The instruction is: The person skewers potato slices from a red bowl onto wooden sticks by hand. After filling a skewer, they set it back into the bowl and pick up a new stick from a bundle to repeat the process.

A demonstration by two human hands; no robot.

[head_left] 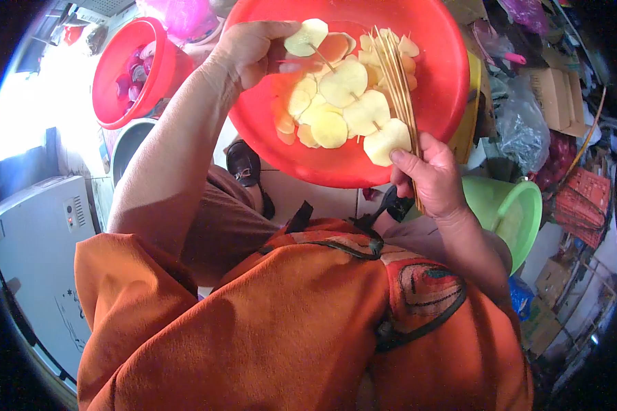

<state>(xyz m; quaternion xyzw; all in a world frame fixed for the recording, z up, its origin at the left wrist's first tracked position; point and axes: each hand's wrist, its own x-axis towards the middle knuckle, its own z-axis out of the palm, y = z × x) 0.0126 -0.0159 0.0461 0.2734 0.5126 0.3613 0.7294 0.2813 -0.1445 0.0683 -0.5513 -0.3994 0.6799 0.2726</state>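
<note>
My left hand (255, 53) pinches a pale potato slice (307, 38) at the far end of a thin wooden skewer (323, 59). Several more round slices are threaded along that skewer, spaced apart, down to the slice (386, 142) beside my right thumb. My right hand (432, 171) is closed round a bundle of bare wooden skewers (395, 75) that points up and away, and its thumb presses the nearest slice. Beneath both hands is a large red basin (288, 154) with a heap of loose potato slices (308, 103) in it.
A smaller red bucket (103, 103) with purple-red pieces stands at the left. A green basin (524, 219) is at the right, by my forearm. Cardboard boxes (562, 99) and plastic bags (521, 127) crowd the right side. A white appliance (41, 240) stands at the lower left.
</note>
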